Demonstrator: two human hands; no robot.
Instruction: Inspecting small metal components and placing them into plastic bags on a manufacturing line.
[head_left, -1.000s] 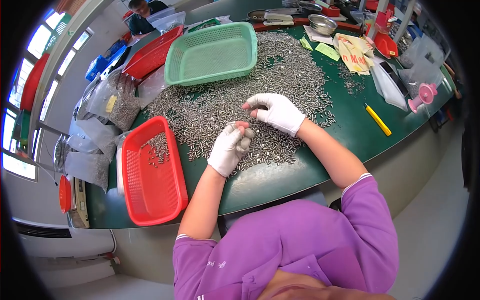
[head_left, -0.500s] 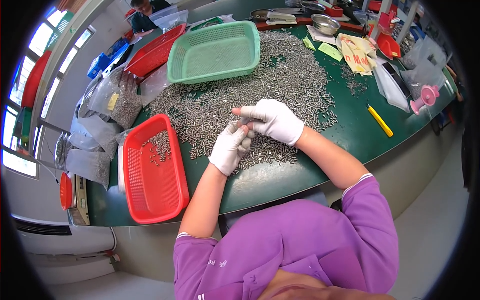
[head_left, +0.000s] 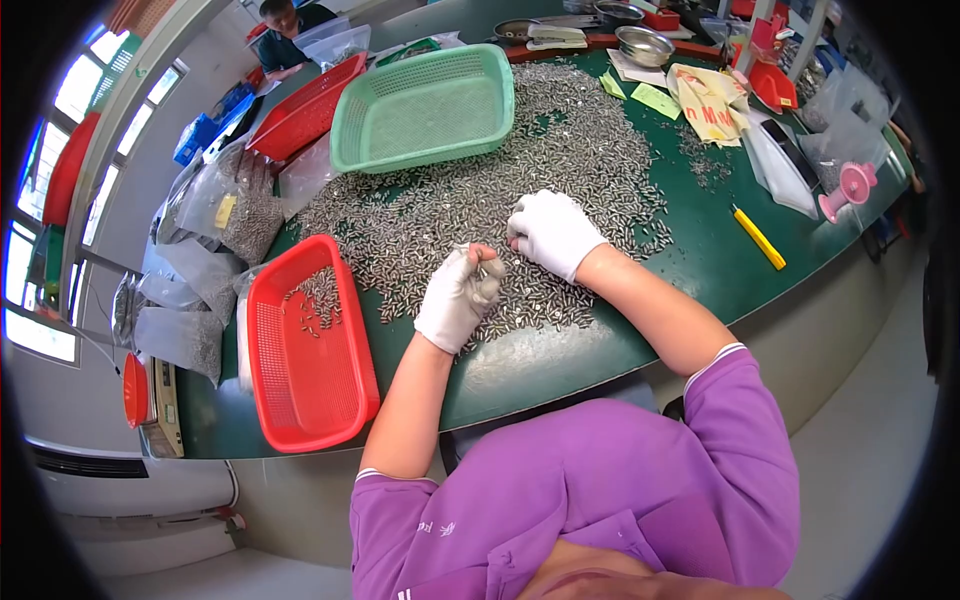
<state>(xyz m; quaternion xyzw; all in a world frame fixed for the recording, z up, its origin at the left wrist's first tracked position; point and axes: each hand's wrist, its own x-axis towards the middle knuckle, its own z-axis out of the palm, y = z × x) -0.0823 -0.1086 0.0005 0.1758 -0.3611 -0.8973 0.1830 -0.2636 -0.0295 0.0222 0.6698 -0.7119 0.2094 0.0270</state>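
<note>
A wide heap of small metal pins [head_left: 590, 130] covers the middle of the green table. Over its near part is my left hand [head_left: 460, 300], in a white glove with some fingertips bare. Its fingers are curled in toward the thumb, and whatever they hold is hidden. To the right, my right hand [head_left: 558, 236], gloved the same way, reaches down to the heap with bent fingers held together. Its fingertips are mostly out of sight, so I cannot make out what is in them. A red basket [head_left: 312, 400] left of my left hand holds a small pile of the pins.
Behind the heap stands a green basket [head_left: 420, 155], with another red basket [head_left: 310, 105] beside it. Filled plastic bags [head_left: 190, 335] crowd the left side. A yellow cutter [head_left: 760, 240] and a pink stand [head_left: 848, 190] lie right. Another person [head_left: 290, 35] sits at the far left.
My hands were together over the heap; now they are apart. The right one has drawn away from the left and its fingers have dropped to the pins. The left has barely moved.
</note>
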